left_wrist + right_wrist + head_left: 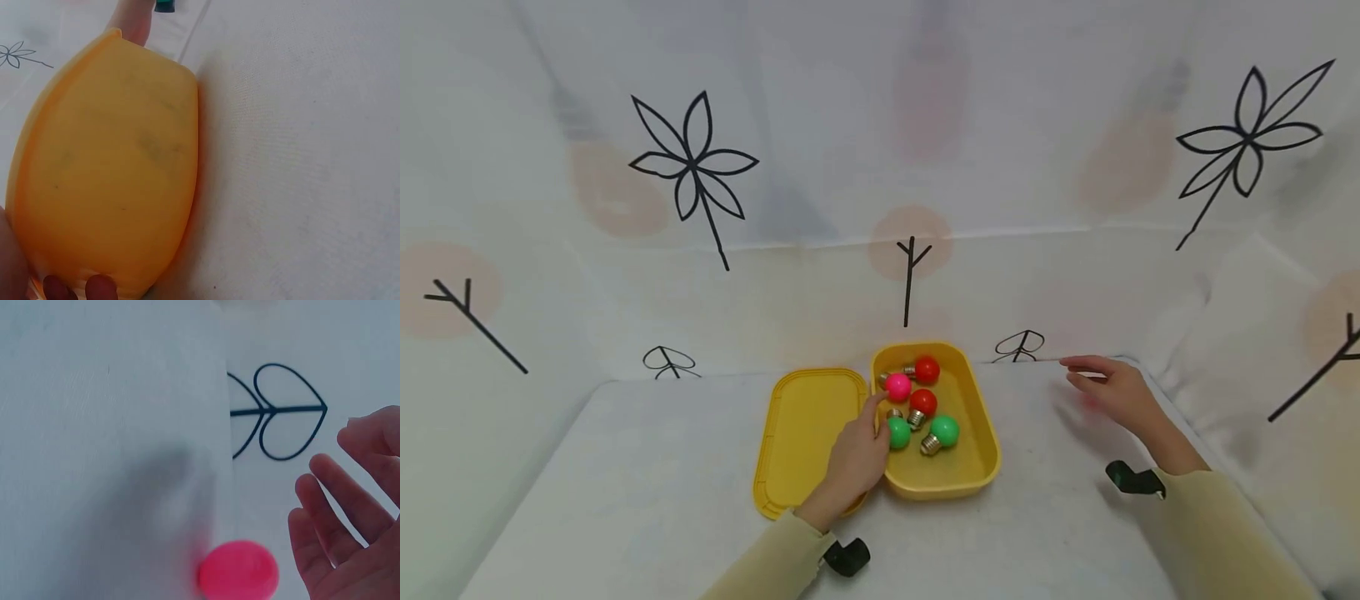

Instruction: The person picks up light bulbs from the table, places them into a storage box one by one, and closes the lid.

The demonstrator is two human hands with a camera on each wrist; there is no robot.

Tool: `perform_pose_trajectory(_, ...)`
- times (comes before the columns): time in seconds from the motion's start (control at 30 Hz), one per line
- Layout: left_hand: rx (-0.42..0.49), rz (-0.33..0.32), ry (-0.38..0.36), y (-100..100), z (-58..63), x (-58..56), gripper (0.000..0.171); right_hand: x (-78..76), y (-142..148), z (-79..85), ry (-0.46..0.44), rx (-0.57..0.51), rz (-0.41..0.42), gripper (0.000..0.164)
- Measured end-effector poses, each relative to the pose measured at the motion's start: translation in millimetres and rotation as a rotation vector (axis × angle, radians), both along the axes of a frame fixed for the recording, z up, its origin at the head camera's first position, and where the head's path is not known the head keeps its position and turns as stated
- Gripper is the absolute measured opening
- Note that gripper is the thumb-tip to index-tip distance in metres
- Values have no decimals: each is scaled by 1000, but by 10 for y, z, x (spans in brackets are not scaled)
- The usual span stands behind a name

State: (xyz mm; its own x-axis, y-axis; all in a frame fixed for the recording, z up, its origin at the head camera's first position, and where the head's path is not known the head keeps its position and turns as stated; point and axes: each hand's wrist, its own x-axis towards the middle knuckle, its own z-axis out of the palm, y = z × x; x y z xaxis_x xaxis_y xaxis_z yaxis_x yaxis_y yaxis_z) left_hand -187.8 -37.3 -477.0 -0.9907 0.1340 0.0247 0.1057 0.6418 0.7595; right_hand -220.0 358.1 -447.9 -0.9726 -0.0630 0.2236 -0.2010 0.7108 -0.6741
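Note:
A yellow plastic box (977, 417) on the white table holds several small light bulbs: red bulbs (927, 370), green bulbs (944, 430) and a pink bulb (897, 387). My left hand (857, 450) grips the box's left wall near the rim, with the index finger close by the pink bulb. In the left wrist view, fingertips (100, 288) rest against the outside of the wall. My right hand (1116, 396) is off to the right, fingers apart and slightly bent. Near it in the right wrist view is a round pink object (239, 572), apart from the fingers.
A yellow lid (808, 433) lies flat just left of the box, partly under the left forearm in the head view. White cloth with black plant drawings and pale spots hangs behind the table (625, 467) and at both sides.

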Motion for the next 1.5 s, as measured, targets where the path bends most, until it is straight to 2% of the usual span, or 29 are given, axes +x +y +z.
perform_pose_trajectory(0.43,15,-3,17,5,-53,0,42,114,375,-132,-17,43,-117,38)
perform_pose_trajectory(0.9,13,10,23,0,-42,8,39,112,488,-235,-239,36,-123,55)
perform_pose_trajectory(1.5,10,20,23,-1,-78,-13,38,88,504,-321,-279,64,-147,58)
